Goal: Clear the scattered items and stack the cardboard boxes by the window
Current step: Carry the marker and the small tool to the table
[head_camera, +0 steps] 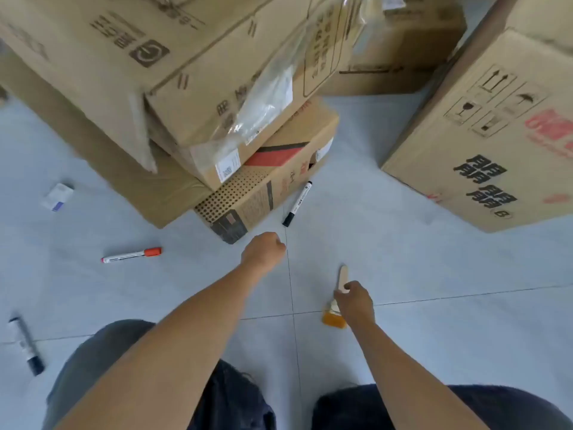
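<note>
My right hand grips a paintbrush with a pale wooden handle and orange bristles, low over the tiled floor. My left hand is a closed fist with nothing visible in it, hovering just short of a black marker that lies beside the printed cardboard box. A red-capped marker lies to the left on the floor. Another black marker lies at the far left. A small white eraser box sits further back on the left.
A leaning pile of cardboard boxes fills the upper left, with clear plastic wrap hanging off it. A large box with black characters stands at the right, another box behind. My knees in dark jeans are at the bottom.
</note>
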A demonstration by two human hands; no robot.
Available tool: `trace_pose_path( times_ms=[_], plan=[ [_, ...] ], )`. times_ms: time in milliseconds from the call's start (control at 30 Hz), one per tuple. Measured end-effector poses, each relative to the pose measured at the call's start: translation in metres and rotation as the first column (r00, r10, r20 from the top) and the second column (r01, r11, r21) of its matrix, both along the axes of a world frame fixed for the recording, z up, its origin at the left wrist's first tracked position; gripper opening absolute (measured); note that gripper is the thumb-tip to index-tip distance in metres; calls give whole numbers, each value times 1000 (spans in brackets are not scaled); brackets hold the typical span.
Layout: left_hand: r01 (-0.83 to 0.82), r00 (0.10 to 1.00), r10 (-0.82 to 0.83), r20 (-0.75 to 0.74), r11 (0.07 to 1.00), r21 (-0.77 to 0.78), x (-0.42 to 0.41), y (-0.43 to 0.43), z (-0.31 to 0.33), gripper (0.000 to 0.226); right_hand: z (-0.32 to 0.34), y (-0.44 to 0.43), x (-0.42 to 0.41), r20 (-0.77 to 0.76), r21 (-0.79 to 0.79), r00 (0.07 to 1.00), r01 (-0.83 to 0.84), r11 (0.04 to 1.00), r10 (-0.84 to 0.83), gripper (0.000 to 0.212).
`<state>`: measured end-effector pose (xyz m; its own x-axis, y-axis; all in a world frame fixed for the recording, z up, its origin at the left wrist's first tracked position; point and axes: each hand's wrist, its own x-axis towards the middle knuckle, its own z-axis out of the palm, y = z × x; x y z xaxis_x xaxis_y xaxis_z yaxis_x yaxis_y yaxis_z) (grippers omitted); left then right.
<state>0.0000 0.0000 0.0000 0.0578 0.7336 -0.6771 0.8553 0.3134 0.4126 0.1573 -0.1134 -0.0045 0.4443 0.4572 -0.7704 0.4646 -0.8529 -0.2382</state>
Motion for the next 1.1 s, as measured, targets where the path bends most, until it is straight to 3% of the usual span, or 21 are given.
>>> trace_pose_path(
  times_ms=[133,233,467,567,700,833,1100],
  plan=[
    [158,986,-152,-65,982,101,22,23,-53,21,-60,4,4,117,-1,992,54,999,-53,45],
    [261,963,-244,-111,948,181,30,33,-82,37,-84,-2,1,158,-52,987,34,998,-25,52],
    [297,954,-264,-145,904,308,56,58,-109,28,-108,-12,-4,242,-29,970,28,999,-20,61],
    [296,952,-255,-168,905,306,67,67,-115,30,-117,-14,-3,282,-36,960,12,999,-2,58],
    [369,920,-293,-260,871,325,70,63,-126,32,-125,-17,0,326,-57,945,5,998,14,38],
    [353,916,-264,-303,889,291,68,54,-136,32,-128,-22,5,318,-61,948,4,998,16,44],
    [333,907,-284,-312,936,117,69,43,-128,27,-116,-29,24,198,2,977,76,997,-75,28]
  ],
)
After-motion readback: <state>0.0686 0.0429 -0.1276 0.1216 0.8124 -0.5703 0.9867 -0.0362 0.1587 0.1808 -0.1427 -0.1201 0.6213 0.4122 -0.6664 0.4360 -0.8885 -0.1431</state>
